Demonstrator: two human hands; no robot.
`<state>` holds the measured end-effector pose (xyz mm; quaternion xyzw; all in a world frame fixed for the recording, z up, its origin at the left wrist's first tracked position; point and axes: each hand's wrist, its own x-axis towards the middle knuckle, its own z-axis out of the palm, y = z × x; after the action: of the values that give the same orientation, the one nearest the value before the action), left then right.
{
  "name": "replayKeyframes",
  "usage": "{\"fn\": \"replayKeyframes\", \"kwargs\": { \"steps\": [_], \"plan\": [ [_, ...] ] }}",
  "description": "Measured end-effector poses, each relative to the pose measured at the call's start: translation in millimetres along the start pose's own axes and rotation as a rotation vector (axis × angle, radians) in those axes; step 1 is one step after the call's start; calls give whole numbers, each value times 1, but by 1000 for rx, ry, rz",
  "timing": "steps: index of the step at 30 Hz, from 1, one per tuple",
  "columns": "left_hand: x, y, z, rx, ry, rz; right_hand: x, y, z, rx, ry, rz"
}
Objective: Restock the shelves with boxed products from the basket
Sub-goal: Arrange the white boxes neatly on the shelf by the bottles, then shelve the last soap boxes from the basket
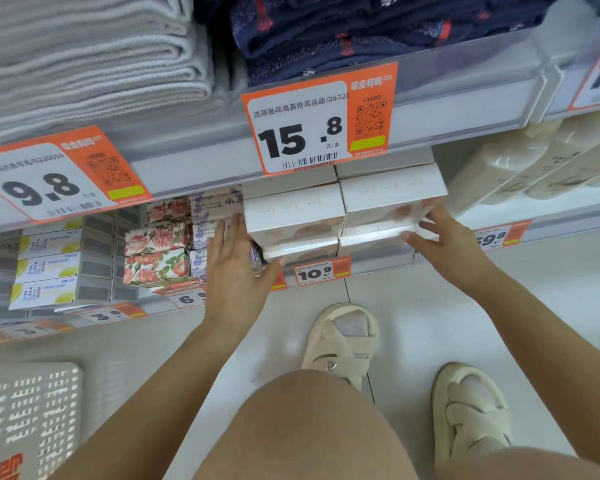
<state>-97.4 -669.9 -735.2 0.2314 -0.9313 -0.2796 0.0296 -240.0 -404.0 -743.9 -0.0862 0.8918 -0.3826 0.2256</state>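
Two stacks of white boxes (295, 211) stand side by side on the lower shelf (378, 259), under the 15.8 price tag. My left hand (234, 268) lies flat with straight fingers against the left side of the left stack. Straight fingers of my right hand (440, 233) press on the right end of the right stack (392, 192). Neither hand curls round a box. The white perforated basket (28, 417) sits on the floor at the lower left; I cannot see what is inside it.
Floral soap boxes (158, 258) and lemon-print boxes (61, 268) fill the shelf to the left. Cream bottles (534, 164) stand to the right. Folded towels (90, 53) and dark cloths (343, 32) lie on the shelf above. My knees and sandalled feet (340, 341) are below.
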Motion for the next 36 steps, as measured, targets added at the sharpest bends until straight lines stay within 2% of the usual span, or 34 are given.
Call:
{"fn": "replayKeyframes", "kwargs": {
  "steps": [2, 5, 7, 9, 12, 15, 19, 23, 28, 36],
  "plan": [
    [-10, 0, -13, -1, -10, 22, -10, -4, -2, -6, 92, 29],
    [-26, -11, -38, 2, -77, 19, -43, -22, -4, 66, 358, 37],
    [-36, -21, -57, -12, -119, 17, -66, -39, 0, 81, 394, -14],
    [-46, -31, -80, -88, -141, -24, -80, -61, 7, 107, 295, -92],
    [-63, -44, -133, -385, -179, -211, -92, -116, 15, 170, 79, -242],
    [-81, -63, -190, -557, -12, -288, -103, -185, 24, 217, -72, -366],
    [-120, -88, -257, -682, 130, -339, -118, -277, 51, 239, -229, -546],
    [-171, -123, -302, -669, 282, -401, -142, -353, 107, 179, -406, -697],
    [-272, -187, -341, -526, 363, -659, -187, -430, 184, -12, -737, -887],
    [-396, -234, -321, -445, 453, -1038, -245, -478, 268, -212, -1004, -1085]
  ]
}}
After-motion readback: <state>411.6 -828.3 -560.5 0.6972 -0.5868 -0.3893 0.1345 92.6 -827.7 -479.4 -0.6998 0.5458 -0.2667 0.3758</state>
